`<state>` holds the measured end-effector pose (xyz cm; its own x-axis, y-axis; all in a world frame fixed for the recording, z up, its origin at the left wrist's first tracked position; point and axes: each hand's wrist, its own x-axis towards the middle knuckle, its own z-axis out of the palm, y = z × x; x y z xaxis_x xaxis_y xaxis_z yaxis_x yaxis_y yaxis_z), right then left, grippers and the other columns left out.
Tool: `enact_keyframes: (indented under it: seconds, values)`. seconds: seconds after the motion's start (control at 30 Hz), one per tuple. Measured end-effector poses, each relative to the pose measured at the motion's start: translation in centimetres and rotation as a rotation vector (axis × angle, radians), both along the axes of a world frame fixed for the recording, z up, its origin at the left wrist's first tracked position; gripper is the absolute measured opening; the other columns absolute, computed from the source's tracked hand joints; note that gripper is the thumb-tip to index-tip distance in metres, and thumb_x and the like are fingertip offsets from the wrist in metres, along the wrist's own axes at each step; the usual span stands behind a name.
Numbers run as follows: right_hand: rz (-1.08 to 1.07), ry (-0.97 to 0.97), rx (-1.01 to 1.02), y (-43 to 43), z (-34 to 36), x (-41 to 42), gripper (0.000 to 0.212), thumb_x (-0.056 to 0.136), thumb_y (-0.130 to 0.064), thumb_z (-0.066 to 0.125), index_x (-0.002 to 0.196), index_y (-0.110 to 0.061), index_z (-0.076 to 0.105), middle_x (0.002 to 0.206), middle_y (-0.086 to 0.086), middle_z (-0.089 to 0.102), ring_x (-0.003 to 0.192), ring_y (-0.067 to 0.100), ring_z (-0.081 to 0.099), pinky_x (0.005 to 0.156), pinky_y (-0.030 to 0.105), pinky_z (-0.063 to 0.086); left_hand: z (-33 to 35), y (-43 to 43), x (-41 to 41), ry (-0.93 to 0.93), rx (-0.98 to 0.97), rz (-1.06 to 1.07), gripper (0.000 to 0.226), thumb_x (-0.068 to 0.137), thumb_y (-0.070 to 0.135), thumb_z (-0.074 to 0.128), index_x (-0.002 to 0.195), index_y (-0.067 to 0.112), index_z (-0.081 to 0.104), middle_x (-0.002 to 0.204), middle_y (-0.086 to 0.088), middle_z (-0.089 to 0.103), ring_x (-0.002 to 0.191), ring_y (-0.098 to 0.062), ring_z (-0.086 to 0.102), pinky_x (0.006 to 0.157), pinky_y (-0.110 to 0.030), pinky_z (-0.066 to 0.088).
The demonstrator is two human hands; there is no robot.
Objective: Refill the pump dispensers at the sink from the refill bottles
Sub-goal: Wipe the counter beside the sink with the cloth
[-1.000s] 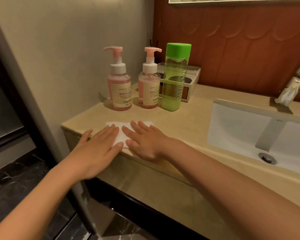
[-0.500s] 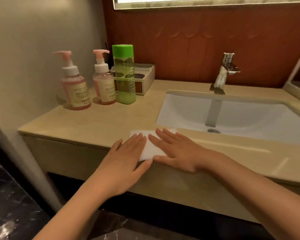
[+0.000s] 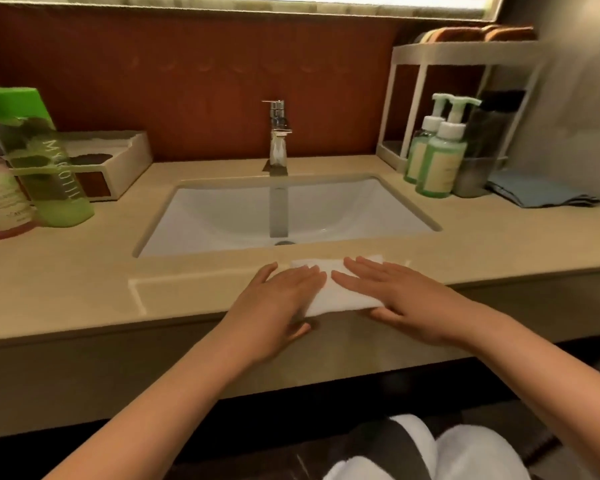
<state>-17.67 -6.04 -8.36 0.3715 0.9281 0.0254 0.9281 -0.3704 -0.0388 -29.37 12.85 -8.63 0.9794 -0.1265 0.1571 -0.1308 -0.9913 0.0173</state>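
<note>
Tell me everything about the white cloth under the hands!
The white cloth looks soft and plain, like a small folded towel. It lies flat on the beige countertop at its front edge, in front of the sink. The left hand and right hand press on it with straight fingers, covering both ends, so only its middle and back edge show.

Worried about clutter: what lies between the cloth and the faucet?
Only the sink, with a strip of counter before it, in the head view.
</note>
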Motion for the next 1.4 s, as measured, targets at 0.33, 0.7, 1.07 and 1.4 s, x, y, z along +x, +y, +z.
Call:
enact_keyframes:
  seconds: [0.33, 0.7, 1.07, 1.4]
  values:
    - [-0.390, 0.345, 0.454, -15.7, 1.5, 2.8, 0.025, 0.093, -0.030, 0.051, 0.103, -0.016, 0.069, 0.088, -0.001, 0.069, 0.081, 0.012, 0.059, 0.069, 0.025, 0.040, 0.4, -11.1, 8.9, -0.175, -0.419, -0.338, 0.014, 0.083, 0.025, 0.053, 0.077, 0.016, 0.062, 0.072, 0.002, 0.064, 0.071, -0.021, 0.059, 0.066, -0.033, 0.041]
    - [-0.944, 0.653, 0.919, -29.3, -5.7, 0.8, 0.027, 0.092, -0.020, 0.054, 0.075, -0.003, 0.067, 0.061, -0.006, 0.057, 0.052, 0.003, 0.053, 0.050, 0.011, 0.039, -5.9, -26.7, 14.1, 0.341, -1.119, -0.308, 0.017, 0.090, 0.023, 0.059, 0.090, 0.008, 0.065, 0.090, -0.004, 0.067, 0.083, -0.016, 0.064, 0.070, -0.027, 0.050]
    - [-1.683, 1.060, 1.499, -34.2, -20.3, 0.4, 0.016, 0.092, -0.008, 0.053, 0.106, -0.003, 0.060, 0.088, 0.011, 0.063, 0.073, 0.020, 0.057, 0.050, 0.024, 0.047, -20.7, -38.4, 14.1, 0.955, -1.701, 0.403, 0.029, 0.091, 0.013, 0.057, 0.117, 0.009, 0.043, 0.101, -0.009, 0.064, 0.080, -0.016, 0.063, 0.065, -0.028, 0.052]
    - [-2.057, 1.268, 1.374, -35.2, -29.8, 1.4, 0.028, 0.090, 0.006, 0.048, 0.117, 0.009, 0.051, 0.099, 0.019, 0.055, 0.093, 0.029, 0.053, 0.046, 0.020, 0.052, -28.0, -41.2, 14.6, 1.235, -1.271, 0.446, 0.022, 0.087, 0.007, 0.049, 0.067, 0.016, 0.047, 0.070, -0.005, 0.046, 0.066, -0.014, 0.047, 0.057, -0.019, 0.041]
